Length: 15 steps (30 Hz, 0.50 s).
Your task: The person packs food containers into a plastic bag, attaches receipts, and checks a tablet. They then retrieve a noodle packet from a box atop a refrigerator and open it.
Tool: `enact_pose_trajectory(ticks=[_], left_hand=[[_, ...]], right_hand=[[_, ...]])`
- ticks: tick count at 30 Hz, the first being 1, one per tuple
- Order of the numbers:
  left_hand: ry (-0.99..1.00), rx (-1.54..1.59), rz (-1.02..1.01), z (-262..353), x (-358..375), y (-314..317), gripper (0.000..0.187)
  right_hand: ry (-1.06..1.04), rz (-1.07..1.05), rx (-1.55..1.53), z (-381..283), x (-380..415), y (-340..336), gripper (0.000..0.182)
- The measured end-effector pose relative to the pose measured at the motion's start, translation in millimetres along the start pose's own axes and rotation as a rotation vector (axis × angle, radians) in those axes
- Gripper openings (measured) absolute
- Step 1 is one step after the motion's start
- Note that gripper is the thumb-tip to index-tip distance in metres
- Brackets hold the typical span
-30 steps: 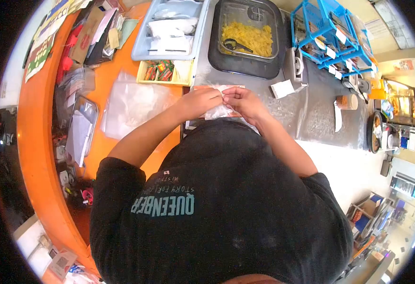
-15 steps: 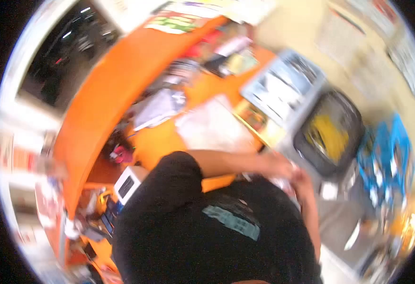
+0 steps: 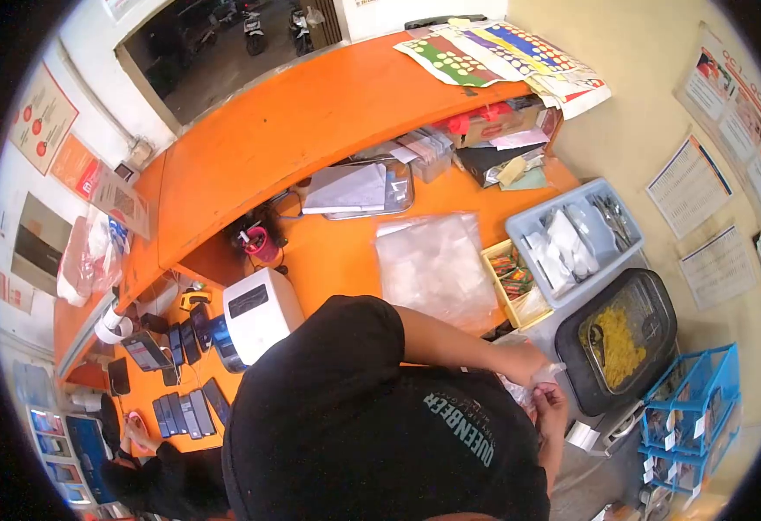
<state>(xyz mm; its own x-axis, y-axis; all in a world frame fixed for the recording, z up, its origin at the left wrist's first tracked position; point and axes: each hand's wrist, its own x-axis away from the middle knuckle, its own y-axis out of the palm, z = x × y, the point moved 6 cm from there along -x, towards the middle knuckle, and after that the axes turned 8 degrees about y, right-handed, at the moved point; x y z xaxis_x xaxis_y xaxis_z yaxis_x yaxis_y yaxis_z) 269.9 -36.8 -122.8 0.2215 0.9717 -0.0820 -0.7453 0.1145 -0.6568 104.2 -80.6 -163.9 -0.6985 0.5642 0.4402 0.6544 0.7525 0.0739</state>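
Note:
My left hand (image 3: 526,361) reaches across from the left, closed on a clear plastic bag (image 3: 517,389). A loose edge of thin plastic sticks out beside its fingers. Just below it my right hand (image 3: 552,406) has its fingers pinched together at the same bag, its fingertips near my left hand. My torso and arm hide most of the bag, and what is in it cannot be made out. Closest to both hands is a black-rimmed container (image 3: 569,347) with yellow food under a clear cover, to their right.
An orange counter (image 3: 328,260) bears a stack of clear plastic bags (image 3: 437,269), a yellow box of sachets (image 3: 512,278) and a blue-grey cutlery tray (image 3: 532,221). Blue racks (image 3: 680,417) stand right. A white device (image 3: 263,317), several phones (image 3: 185,412) and another person's hand (image 3: 137,434) are left.
The view has turned and sharpened from blur, with the counter shifting in the picture. My hands stay close together in front of my body, a little lower in view.

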Motion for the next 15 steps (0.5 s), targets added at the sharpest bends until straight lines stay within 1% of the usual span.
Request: enact_pose_trajectory(ticks=[1,2,4,5,7,8,9,10,11,12,13,14,15], left_hand=[[-0.072,0.025,0.002,-4,1,-2,0.033],[-0.096,0.067,0.027,-7,1,0,0.036],[-0.145,0.151,0.068,-10,3,2,0.043],[-0.188,0.121,0.069,-15,5,3,0.045],[-0.252,0.081,0.025,-14,6,-1,0.050],[-0.223,0.037,0.120,-32,2,12,0.056],[-0.262,0.002,0.113,-52,-1,29,0.062],[-0.322,0.242,0.019,-52,1,28,0.062],[-0.318,0.305,0.155,-26,11,3,0.055],[-0.213,0.531,0.114,-58,3,40,0.042],[-0.310,0.611,0.007,-32,6,24,0.027],[-0.203,0.807,0.063,-30,3,30,0.018],[-0.276,0.843,0.024,-20,9,26,0.021]], right_hand=[[-0.001,0.010,-0.068,7,-3,-1,0.013],[0.001,0.020,-0.137,12,-3,-4,0.013],[0.002,0.038,-0.151,9,-2,1,0.016],[0.005,0.056,-0.163,8,1,3,0.017],[0.047,0.042,-0.093,31,-5,-16,0.015],[0.115,0.120,-0.170,5,6,6,0.021],[0.078,0.146,-0.139,-15,12,17,0.022],[0.071,0.144,-0.129,-8,10,13,0.023],[0.074,0.119,-0.228,-10,11,16,0.022],[-0.039,0.124,-0.218,-2,3,10,0.018],[0.058,0.112,-0.273,1,4,10,0.015],[0.025,0.104,-0.283,1,2,10,0.015],[0.091,0.149,-0.342,-4,7,15,0.015]])
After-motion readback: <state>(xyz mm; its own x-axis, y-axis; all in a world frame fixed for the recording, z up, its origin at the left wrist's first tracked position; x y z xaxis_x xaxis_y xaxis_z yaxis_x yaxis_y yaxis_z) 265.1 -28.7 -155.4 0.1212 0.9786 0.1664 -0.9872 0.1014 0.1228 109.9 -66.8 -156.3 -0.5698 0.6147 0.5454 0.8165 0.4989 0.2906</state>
